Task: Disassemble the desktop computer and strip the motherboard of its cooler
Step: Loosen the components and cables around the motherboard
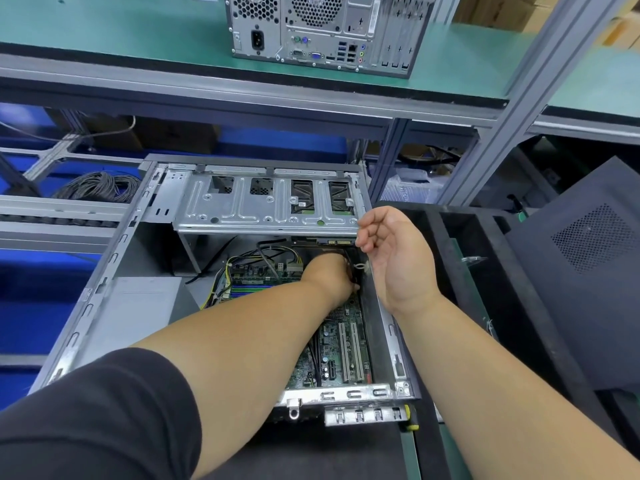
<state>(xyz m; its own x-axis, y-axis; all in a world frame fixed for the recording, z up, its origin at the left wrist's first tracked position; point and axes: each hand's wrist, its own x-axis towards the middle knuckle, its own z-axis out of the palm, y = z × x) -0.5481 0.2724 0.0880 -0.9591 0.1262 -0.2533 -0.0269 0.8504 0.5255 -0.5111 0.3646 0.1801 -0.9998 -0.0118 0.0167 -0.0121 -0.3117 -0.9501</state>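
Observation:
The open desktop case (104,282) lies on its side in front of me, with the green motherboard (349,344) on its floor. My left hand (327,277) reaches deep inside by the right wall. Its fingers curl round a bundle of black cables (350,268), and the fingertips are hidden. My right hand (394,258) hovers over the case's right edge, thumb and fingers pinched on a thin wire with a white connector (362,266) hanging under them. My left forearm covers the board's middle, so no cooler shows.
A metal drive cage (266,206) spans the case's far end. A grey power supply (138,306) fills its left side. A removed dark side panel (588,265) leans at the right. A second computer tower (325,29) stands on the green shelf above. Coiled cables (97,187) lie far left.

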